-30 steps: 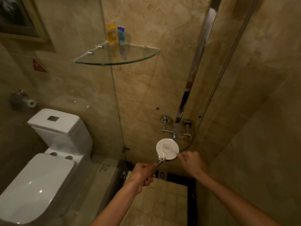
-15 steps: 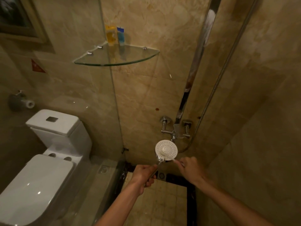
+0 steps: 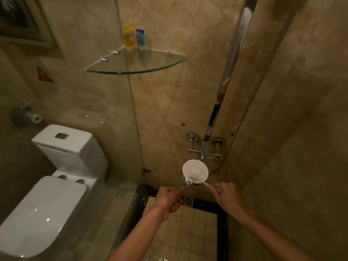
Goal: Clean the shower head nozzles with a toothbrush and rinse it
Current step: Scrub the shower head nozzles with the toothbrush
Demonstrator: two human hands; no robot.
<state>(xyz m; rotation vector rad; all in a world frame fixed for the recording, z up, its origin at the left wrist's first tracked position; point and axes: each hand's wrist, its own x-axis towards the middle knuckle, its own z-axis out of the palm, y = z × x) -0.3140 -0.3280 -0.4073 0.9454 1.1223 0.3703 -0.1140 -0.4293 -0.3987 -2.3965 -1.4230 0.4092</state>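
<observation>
A glass corner shelf (image 3: 150, 67) on the wall carries 2 small bottles, yellow (image 3: 128, 37) and blue (image 3: 140, 39), standing side by side.

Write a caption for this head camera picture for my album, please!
Left hand grips round white shower head; right hand scrubs it with thin white toothbrush.

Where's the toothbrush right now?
In the head view, low and right of centre: the right hand holds the toothbrush, its bristle end on the lower edge of the shower head, just below the wall taps.
</observation>
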